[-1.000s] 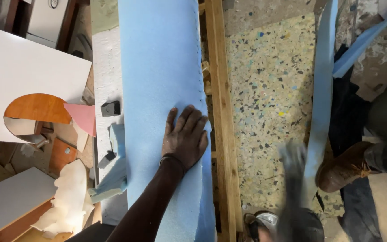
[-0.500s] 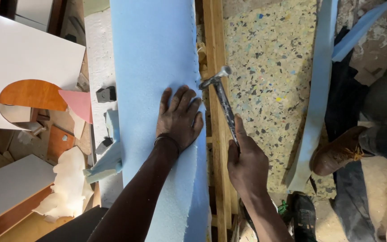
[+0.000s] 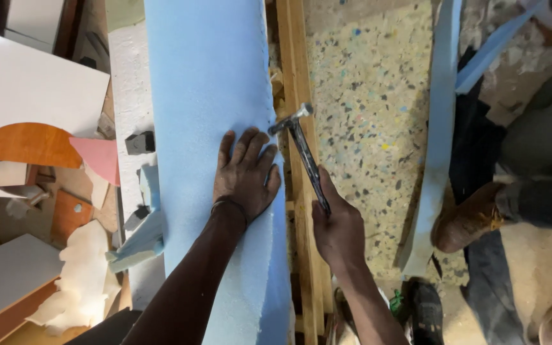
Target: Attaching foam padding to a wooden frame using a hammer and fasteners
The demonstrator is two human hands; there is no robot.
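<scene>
A long light-blue foam sheet (image 3: 206, 76) lies over a wooden frame (image 3: 295, 70). My left hand (image 3: 244, 176) presses flat on the foam near its right edge, fingers spread, a dark band at the wrist. My right hand (image 3: 338, 230) grips the handle of a metal hammer (image 3: 301, 150). The hammer's head sits at the foam's right edge, against the wooden rail, just right of my left fingertips.
A narrow blue foam strip (image 3: 439, 140) lies on the speckled floor (image 3: 365, 96). Another person's leg and brown boot (image 3: 471, 217) stand at the right. White boards (image 3: 30, 83), an orange curved panel (image 3: 27, 145) and foam scraps (image 3: 84, 281) fill the left side.
My right hand came up from the bottom with the hammer and now holds its head at the foam's edge by the rail. My left hand stays pressed on the foam.
</scene>
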